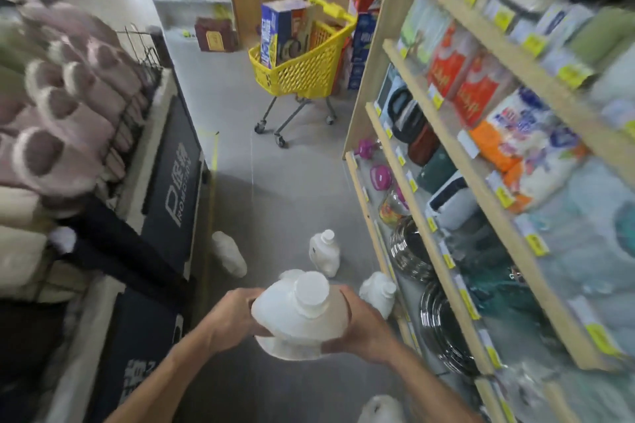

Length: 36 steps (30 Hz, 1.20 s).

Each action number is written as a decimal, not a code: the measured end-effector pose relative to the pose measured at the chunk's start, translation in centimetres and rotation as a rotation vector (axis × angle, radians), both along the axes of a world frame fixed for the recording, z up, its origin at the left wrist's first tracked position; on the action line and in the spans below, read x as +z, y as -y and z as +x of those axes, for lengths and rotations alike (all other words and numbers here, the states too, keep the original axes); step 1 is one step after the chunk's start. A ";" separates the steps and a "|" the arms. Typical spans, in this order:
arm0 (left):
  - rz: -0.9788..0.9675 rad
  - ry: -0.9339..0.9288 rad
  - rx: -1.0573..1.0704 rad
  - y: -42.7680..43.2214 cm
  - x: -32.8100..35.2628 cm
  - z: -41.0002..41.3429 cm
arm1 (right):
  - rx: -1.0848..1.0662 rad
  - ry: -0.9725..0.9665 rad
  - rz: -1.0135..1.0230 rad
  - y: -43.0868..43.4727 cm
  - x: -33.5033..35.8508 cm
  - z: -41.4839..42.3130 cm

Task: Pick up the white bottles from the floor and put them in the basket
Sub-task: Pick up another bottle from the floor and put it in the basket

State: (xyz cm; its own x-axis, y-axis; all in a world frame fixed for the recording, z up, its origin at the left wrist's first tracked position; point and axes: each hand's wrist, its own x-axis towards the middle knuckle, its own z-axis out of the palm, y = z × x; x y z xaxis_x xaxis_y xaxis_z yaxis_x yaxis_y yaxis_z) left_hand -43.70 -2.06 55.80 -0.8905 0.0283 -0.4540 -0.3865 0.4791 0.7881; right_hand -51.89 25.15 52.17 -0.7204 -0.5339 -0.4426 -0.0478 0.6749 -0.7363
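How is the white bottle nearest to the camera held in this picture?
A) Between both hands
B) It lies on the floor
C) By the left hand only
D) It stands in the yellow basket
A: the left hand and the right hand hold the white bottle from both sides, above the floor, while the yellow basket stands farther down the aisle.

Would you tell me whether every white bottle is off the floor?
No, one white bottle rests on the floor and another lies near it.
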 end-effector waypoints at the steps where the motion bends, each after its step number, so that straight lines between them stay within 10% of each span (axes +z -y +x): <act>1: -0.035 -0.002 -0.015 -0.1 2.8 0.1 | -0.006 -0.004 0.005 -0.3 2.7 0.3; 14: -0.237 -0.059 -0.166 -3.1 21.5 -3.1 | -0.097 -0.165 -0.076 -5.5 23.0 0.9; 36: -0.061 -0.276 -0.611 -19.2 26.8 -10.3 | -0.493 -0.309 0.021 -20.2 28.4 5.6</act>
State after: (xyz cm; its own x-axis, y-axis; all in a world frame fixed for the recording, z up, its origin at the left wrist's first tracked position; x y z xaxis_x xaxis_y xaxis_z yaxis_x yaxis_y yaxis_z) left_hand -53.95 17.12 82.57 -0.8061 0.5457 -0.2290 0.1800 0.5946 0.7836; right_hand -46.34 45.31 80.59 -0.9791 -0.0962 -0.1789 0.0649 0.6868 -0.7240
